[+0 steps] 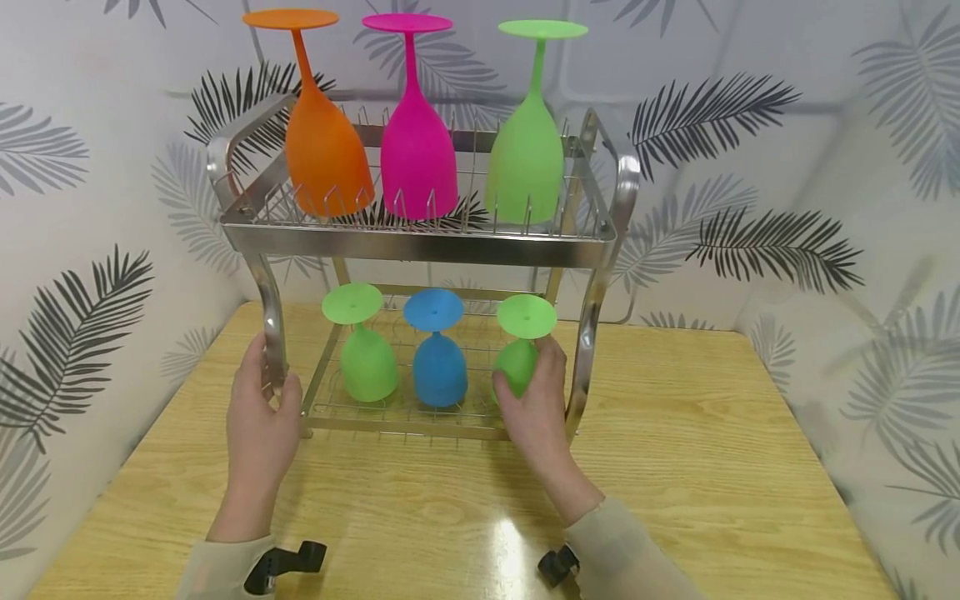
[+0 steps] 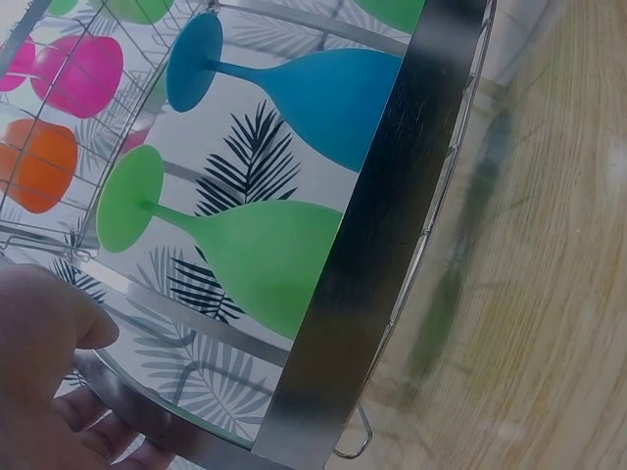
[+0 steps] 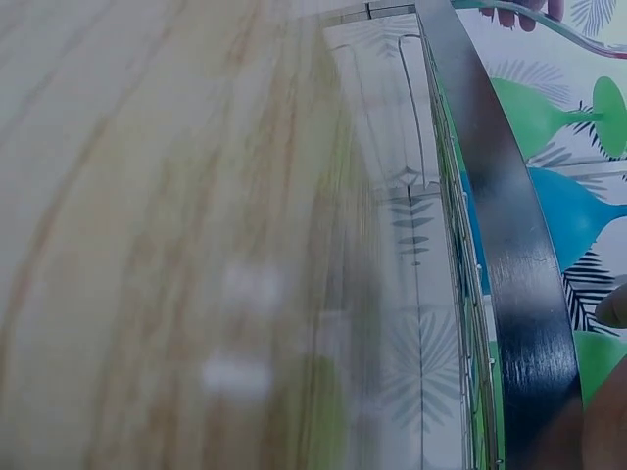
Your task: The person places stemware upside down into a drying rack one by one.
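A two-tier metal dish rack (image 1: 420, 244) stands on the wooden table. On its lower tier, a green goblet (image 1: 527, 317) is upside down at the right end, and my right hand (image 1: 536, 408) grips its bowl between thumb and fingers. My left hand (image 1: 258, 425) holds the rack's left front leg (image 1: 272, 321), thumb on one side and fingers on the other, as the left wrist view also shows. Between the hands are a blue goblet (image 1: 439, 371) and another green goblet (image 1: 368, 367), both upside down. Only part of the right hand enters the right wrist view.
On the upper tier stand inverted orange (image 1: 326, 150), pink (image 1: 418, 158) and light green (image 1: 527, 158) goblets. Behind the rack is a pale wall (image 1: 787, 167) with a leaf pattern. The wooden table (image 1: 690, 467) extends to both sides and in front.
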`<state>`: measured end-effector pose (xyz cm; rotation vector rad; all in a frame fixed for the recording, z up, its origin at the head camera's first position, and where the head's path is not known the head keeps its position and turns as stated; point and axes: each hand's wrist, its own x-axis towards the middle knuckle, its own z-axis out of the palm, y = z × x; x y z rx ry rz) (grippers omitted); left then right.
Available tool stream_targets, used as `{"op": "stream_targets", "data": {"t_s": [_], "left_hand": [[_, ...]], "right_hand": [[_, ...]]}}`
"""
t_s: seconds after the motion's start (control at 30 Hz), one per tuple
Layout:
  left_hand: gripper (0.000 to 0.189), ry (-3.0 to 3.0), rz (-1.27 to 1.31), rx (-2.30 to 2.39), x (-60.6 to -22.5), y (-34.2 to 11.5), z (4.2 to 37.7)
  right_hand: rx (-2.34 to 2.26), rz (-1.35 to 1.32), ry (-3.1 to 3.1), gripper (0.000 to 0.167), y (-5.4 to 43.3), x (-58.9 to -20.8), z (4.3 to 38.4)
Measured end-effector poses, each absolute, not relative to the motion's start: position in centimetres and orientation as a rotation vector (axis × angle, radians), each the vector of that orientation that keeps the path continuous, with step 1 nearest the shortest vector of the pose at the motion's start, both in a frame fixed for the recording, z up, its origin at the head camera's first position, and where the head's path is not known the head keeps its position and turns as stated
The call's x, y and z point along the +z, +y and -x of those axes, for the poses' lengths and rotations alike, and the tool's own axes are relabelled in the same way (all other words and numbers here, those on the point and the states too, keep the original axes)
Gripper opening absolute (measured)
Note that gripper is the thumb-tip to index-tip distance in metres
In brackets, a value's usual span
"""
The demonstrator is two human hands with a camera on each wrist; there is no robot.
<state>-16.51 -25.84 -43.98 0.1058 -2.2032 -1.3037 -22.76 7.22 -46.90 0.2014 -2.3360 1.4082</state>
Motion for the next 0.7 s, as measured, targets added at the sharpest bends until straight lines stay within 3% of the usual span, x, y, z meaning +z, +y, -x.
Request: {"op": "stream_targets", "data": {"t_s": [0.5,0.7], "left_hand": [[0.072,-2.264,0.002,-1.056,-43.7,-25.0,15.9],[0.075,-2.287,0.03,-0.96,-43.5,-24.0,15.4]], "right_hand": [[1.306,-0.277,-2.366,0.106,7.3,-46.2,20.4],[1.304,-0.32,-2.376,0.104,7.3,-46.0,19.0]]}}
